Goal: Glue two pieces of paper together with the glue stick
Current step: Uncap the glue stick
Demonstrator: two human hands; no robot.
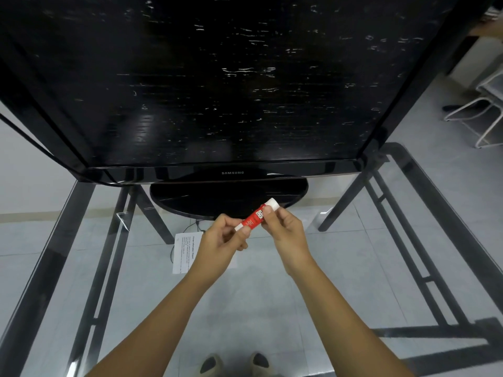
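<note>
Both my hands hold a red glue stick (255,216) with white ends above the glass table, just in front of the monitor's base. My left hand (223,240) pinches its lower white end. My right hand (285,229) grips the red body near the upper white end, which points toward the monitor. A white printed sheet of paper (185,251) lies on the glass under my left hand, partly hidden by my wrist. I cannot see a second sheet.
A large black monitor (217,91) on a round black base (206,197) fills the far half of the glass table (353,268). Black metal table frame bars (89,268) run down both sides. A white chair frame (479,115) stands on the floor at far right.
</note>
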